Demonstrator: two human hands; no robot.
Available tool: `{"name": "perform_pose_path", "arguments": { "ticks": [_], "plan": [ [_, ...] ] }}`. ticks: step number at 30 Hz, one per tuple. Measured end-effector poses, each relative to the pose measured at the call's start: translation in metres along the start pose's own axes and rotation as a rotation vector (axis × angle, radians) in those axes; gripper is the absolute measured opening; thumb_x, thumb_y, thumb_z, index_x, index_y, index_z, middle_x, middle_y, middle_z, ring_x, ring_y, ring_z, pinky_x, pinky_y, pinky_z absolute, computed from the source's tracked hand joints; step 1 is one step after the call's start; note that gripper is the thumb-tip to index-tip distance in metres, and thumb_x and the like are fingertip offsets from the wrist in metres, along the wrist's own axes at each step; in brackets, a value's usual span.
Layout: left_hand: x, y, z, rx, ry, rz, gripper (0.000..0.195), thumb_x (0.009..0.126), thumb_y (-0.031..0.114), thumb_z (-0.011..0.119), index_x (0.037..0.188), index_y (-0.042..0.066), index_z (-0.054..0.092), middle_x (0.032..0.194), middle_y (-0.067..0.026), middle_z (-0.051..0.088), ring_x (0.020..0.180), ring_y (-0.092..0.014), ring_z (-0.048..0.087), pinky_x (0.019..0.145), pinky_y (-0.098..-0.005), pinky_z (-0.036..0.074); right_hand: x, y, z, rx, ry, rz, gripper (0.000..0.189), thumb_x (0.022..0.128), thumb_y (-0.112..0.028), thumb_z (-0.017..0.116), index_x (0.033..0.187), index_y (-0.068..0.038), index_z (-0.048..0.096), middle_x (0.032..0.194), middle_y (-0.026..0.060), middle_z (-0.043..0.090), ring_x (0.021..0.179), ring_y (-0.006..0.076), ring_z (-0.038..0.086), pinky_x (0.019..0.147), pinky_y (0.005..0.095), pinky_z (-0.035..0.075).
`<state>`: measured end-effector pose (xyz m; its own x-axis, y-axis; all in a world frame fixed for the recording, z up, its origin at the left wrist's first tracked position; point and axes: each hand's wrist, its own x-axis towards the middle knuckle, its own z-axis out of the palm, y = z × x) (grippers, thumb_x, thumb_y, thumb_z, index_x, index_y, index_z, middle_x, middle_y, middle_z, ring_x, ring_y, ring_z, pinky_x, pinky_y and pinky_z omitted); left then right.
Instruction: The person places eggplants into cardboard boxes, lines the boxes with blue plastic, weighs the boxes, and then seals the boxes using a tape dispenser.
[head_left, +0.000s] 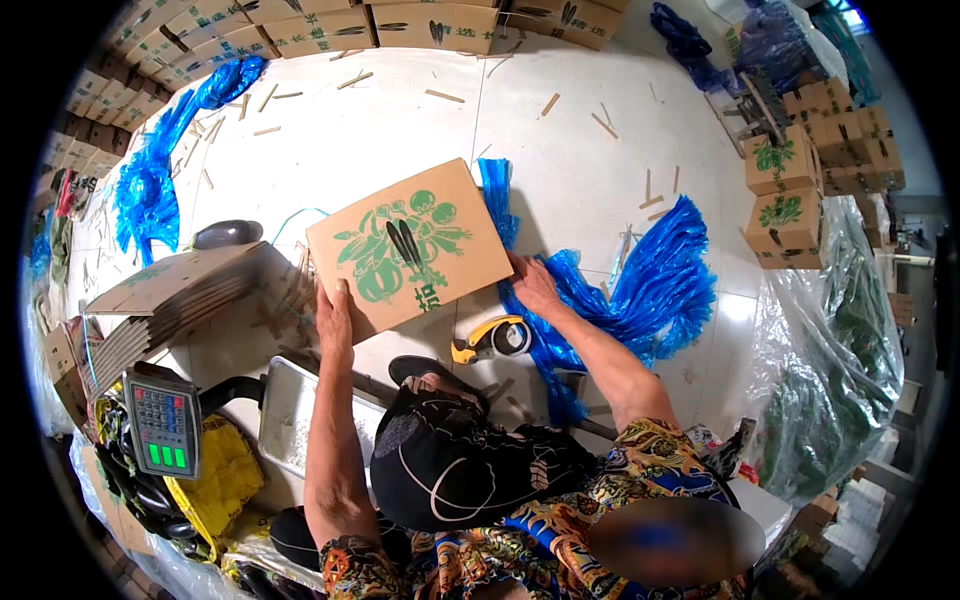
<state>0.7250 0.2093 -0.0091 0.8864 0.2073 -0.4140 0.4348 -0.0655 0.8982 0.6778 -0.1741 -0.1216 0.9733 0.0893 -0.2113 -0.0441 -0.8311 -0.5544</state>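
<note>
A cardboard carton (375, 217) printed with green vegetables is held tilted above the floor between my two hands. My left hand (334, 319) grips its near left edge, the thumb lying on the printed face. At the right corner, my right hand (535, 286) has hold of the carton, its fingers partly hidden. Just below and right of the box, a yellow tape dispenser (469, 343) with a roll of tape rests on the floor. Crumpled blue plastic bags (660, 277) spread to the right of my right hand, with part passing behind the carton.
Flattened cartons (195, 281) are stacked at left, beside a dark eggplant (229, 234). A scale's display (161, 420) and metal pan (289, 412) stand near my left arm. More cartons (435, 26) line the far side; others (784, 225) stand right. Cardboard strips (444, 96) litter the floor.
</note>
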Motion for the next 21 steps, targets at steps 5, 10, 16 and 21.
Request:
{"name": "perform_pose_path", "arguments": {
  "ticks": [5, 10, 16, 21],
  "plan": [
    [-0.054, 0.005, -0.015, -0.054, -0.214, -0.297, 0.079, 0.093, 0.044, 0.062, 0.154, 0.020, 0.018, 0.148, -0.0150, 0.037, 0.135, -0.032, 0.039, 0.095, -0.0511, 0.047, -0.029, -0.034, -0.040, -0.408, -0.344, -0.029, 0.057, 0.081, -0.026, 0.071, 0.135, -0.017, 0.055, 0.148, 0.0111, 0.041, 0.123, 0.0365, 0.045, 0.096, 0.0460, 0.039],
    [-0.047, 0.008, -0.010, -0.124, -0.214, -0.100, 0.080, 0.090, 0.035, 0.065, 0.154, 0.013, 0.021, 0.134, -0.0145, 0.052, 0.119, -0.030, 0.056, 0.089, -0.0442, 0.054, -0.082, 0.014, -0.026, -0.240, -0.301, 0.591, 0.049, 0.085, -0.029, 0.069, 0.128, -0.009, 0.058, 0.132, 0.0194, 0.055, 0.108, 0.0412, 0.061, 0.089, 0.0507, 0.051],
    [-0.011, 0.036, 0.027, -0.144, -0.314, -0.074, 0.074, 0.090, 0.024, 0.066, 0.153, 0.010, 0.028, 0.128, -0.0118, 0.057, 0.106, -0.021, 0.061, 0.084, -0.0351, 0.055, -0.081, -0.066, -0.082, -0.503, -0.375, 0.002, 0.024, 0.083, -0.016, 0.065, 0.099, 0.002, 0.065, 0.095, 0.0213, 0.066, 0.092, 0.0357, 0.067, 0.071, 0.0448, 0.055],
    [0.021, 0.039, 0.088, -0.191, -0.512, -0.059, 0.080, 0.090, 0.025, 0.061, 0.156, 0.012, 0.018, 0.139, -0.0140, 0.049, 0.113, -0.024, 0.057, 0.089, -0.0377, 0.054, -0.019, -0.172, -0.122, -0.316, 0.085, -0.626, 0.075, 0.068, -0.028, 0.082, 0.133, -0.013, 0.050, 0.137, 0.0198, 0.045, 0.129, 0.0336, 0.043, 0.092, 0.0519, 0.044]
  ]
}}
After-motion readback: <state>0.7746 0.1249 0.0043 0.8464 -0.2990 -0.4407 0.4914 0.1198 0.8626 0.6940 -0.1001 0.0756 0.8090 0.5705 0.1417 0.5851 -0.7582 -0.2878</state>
